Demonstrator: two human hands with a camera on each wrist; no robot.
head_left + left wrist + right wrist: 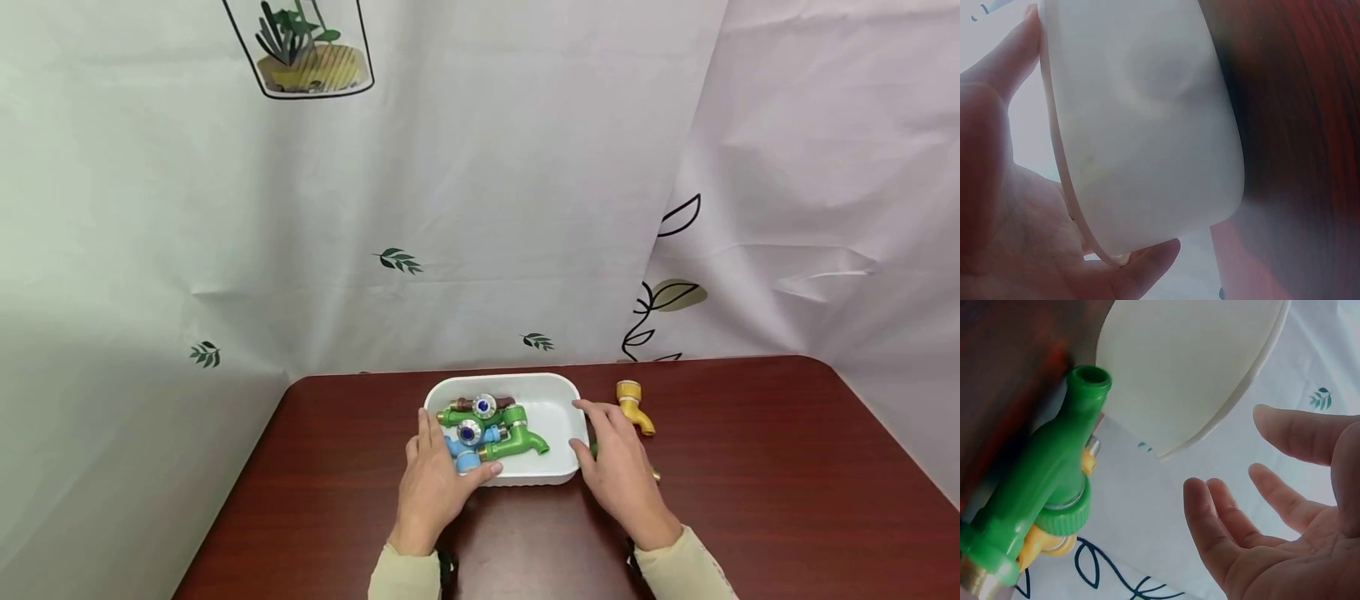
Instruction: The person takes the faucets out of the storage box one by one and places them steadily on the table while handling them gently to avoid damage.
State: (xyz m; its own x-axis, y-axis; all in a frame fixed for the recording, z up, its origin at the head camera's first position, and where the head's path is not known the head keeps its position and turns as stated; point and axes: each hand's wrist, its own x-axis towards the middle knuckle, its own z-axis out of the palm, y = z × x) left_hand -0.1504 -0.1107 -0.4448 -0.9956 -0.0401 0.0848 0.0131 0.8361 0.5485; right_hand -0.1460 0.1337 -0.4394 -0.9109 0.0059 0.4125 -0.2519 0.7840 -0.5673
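Note:
A white plastic tub (557, 425) sits near the table's far edge, with several taps in its left part. A green tap (517, 443) lies nearest its middle, beside a blue tap (468, 461), another green tap (452, 417) and a dark red tap (504, 403). My left hand (431, 493) grips the tub's left end, thumb at the near rim and fingers round the left side. Spread about the right end, my right hand (621, 462) holds nothing; the right wrist view shows its fingers apart from the rim.
Right of the tub a yellow tap (633, 408) lies on the dark red wooden table (772, 467). A green tap (1041, 475) lies on the table too, mostly hidden behind my right hand in the head view. A patterned white cloth (480, 183) hangs behind the table.

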